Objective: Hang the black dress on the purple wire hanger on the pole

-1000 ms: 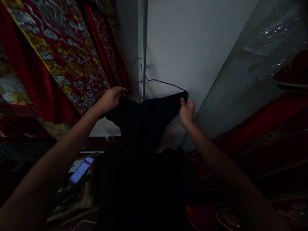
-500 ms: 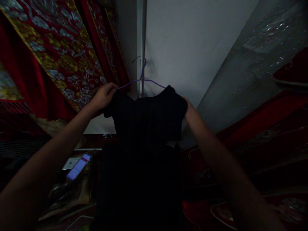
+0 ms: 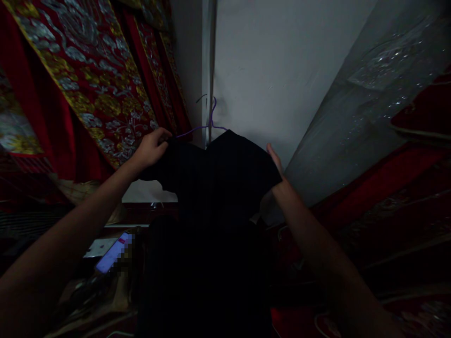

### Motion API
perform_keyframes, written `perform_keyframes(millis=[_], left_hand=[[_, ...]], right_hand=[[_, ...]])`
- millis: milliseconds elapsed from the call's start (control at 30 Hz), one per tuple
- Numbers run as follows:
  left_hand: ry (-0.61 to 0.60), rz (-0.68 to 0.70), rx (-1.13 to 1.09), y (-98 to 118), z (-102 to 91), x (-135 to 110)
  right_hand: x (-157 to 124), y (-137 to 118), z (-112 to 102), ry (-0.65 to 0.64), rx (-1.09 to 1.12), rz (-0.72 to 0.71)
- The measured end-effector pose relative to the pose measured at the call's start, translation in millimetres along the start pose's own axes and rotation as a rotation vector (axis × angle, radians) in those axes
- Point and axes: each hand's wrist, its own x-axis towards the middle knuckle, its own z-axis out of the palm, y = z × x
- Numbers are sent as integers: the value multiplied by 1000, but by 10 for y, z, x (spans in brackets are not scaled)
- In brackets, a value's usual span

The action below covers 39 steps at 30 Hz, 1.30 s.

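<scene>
The left hand pinches the shirt at one shoulder; the right hand sits half hidden behind the shirt's right edge, its grip I can't tell. The hanger rises above the shirt's neck. A phone glows lower left of the shirt; a wall stands behind.

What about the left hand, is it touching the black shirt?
Touching: in the head view, the left hand pinches the black short-sleeved shirt at its shoulder.
</scene>
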Motion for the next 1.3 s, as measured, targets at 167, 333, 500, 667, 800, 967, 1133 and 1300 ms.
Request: perform_keyframes(millis=[167,333,500,667,800,967,1133,1300], left_hand=[[108,-41,19,94,160,152],[263,140,-23,511,222,266],[83,38,-352,1085,170,3],[-282,-236,-816,1480,69,-485],[-652,-379,-697,1417,-195,-815],[-620,-233,-347,1082,-460,-692],[-229,-176,-339,747,-336,-262],[414,267,15,576,-86,-43]], right_hand=[[-23,-202,50,-59,147,25],[-118,-379,53,107,137,-56],[-676,-574,235,200,27,-141],[-1152,-835,578,-758,-220,-267],[-947,-599,585,-762,-281,-285],[-553,4,454,-237,-231,-270],[-251,157,493,-296,172,80],[490,-139,490,-50,349,64]])
